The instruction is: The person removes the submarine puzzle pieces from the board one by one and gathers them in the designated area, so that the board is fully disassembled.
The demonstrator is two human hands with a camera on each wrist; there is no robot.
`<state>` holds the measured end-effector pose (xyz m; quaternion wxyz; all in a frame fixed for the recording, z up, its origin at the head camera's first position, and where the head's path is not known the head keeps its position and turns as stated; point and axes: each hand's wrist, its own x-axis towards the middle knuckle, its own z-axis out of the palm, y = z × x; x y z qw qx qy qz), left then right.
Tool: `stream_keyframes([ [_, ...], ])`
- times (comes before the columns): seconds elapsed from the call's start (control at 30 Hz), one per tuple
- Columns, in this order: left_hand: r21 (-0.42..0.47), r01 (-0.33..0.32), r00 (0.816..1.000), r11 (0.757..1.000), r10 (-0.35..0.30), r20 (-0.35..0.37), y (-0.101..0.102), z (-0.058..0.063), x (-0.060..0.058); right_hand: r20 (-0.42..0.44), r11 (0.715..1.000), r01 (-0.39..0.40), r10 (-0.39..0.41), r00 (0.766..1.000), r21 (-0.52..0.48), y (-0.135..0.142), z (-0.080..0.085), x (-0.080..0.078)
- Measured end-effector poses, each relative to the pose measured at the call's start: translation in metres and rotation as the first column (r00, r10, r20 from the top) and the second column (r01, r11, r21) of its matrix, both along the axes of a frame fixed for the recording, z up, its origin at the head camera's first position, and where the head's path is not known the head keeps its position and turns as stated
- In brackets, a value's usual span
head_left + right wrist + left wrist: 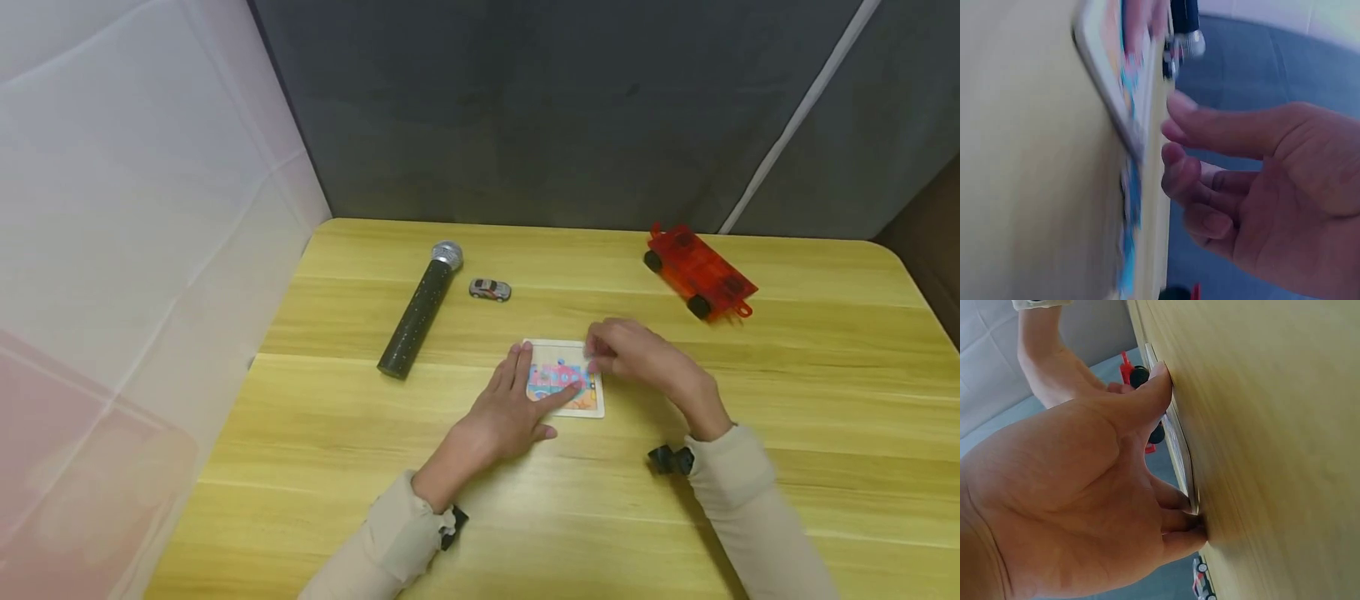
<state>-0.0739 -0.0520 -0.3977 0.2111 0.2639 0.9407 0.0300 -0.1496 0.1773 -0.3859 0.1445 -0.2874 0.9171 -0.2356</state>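
Observation:
A small square picture puzzle board (564,414) with a pale rim and a pink, blue and orange picture lies on the table. My left hand (504,417) rests across its left side, fingers straight, one finger reaching over the picture. The thumb of that hand lies near the front edge. At the board's upper right corner is my right hand (637,354), its fingers loosely bent. In the right wrist view nothing shows between its thumb and fingers. Blurred blue patches (1132,194) appear past the board's corner there; I cannot tell what they are.
A black speckled microphone (420,317) with a silver head lies left of the board. Close to it stands a small silver toy car (490,290). Toward the back right sits a red toy trailer (701,271) with black wheels. A grey partition (525,108) rises behind the wooden table.

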Motion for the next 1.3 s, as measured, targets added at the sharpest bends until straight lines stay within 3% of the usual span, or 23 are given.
stream_keyframes([
  [0.1, -0.012, 0.001, 1.000, 1.000, -0.001, -0.008, 0.001, -0.001, 0.000, -0.066, 0.999, -0.020, 0.023, 0.998, 0.037, -0.010, -0.005, 0.013],
  [0.23, -0.009, -0.007, 1.000, 1.000, 0.007, -0.009, 0.001, 0.000, 0.001, -0.110, 0.998, 0.023, -0.018, 0.994, 0.050, -0.013, -0.011, 0.028],
  [0.37, -0.027, 0.009, 0.999, 1.000, -0.009, -0.034, 0.001, 0.002, 0.008, -0.095, 0.999, 0.039, -0.038, 0.995, 0.013, -0.012, -0.015, 0.031],
  [0.53, -0.069, 0.071, 0.997, 0.995, -0.074, -0.038, 0.003, 0.005, 0.021, -0.090, 0.998, 0.062, -0.063, 0.994, -0.010, -0.012, -0.018, 0.032],
  [0.73, -0.064, 0.071, 0.997, 0.995, -0.074, -0.037, 0.003, 0.007, 0.024, -0.133, 0.998, 0.053, -0.057, 0.989, -0.035, -0.011, -0.019, 0.031],
  [0.9, -0.062, 0.068, 0.997, 0.996, -0.070, -0.024, 0.004, 0.008, 0.024, -0.026, 0.991, 0.011, -0.015, 1.000, -0.134, -0.004, -0.014, 0.022],
  [1.0, -0.064, 0.070, 0.997, 0.995, -0.071, -0.023, 0.004, 0.009, 0.024, 0.051, 0.981, 0.029, -0.019, 0.999, -0.192, 0.008, -0.006, 0.018],
  [1.3, -0.054, 0.073, 0.997, 0.996, -0.074, -0.035, 0.002, 0.007, 0.024, 0.154, 0.988, 0.034, -0.010, 0.988, -0.151, 0.047, 0.009, 0.011],
])
